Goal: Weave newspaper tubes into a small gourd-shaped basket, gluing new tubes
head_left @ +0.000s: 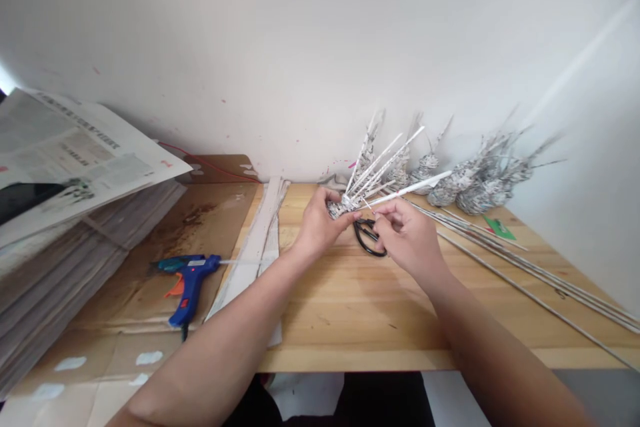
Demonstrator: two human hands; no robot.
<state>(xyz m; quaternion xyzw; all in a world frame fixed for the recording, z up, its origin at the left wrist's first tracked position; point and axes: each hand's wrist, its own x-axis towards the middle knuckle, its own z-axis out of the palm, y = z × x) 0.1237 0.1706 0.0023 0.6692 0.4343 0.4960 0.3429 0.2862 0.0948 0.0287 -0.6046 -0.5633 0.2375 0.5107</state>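
My left hand (323,223) is closed around a small woven newspaper piece (336,209), with several rolled paper tubes (383,170) fanning up and to the right from it. My right hand (407,233) is closed in a pinch on the end of a thin paper tube (369,205) beside the woven piece. A thicker white paper tube (420,185) slants out behind the right fingers. Beneath the hands lies a pair of scissors with black handles (359,233); its blades are hidden.
Several woven newspaper shapes (453,183) line the wall. Long paper tubes (540,263) lie across the wooden table (345,320) at right, near a green card (500,228). A blue glue gun (193,287) rests on cardboard at left, near cardboard strips (257,247) and stacked newspaper (100,147).
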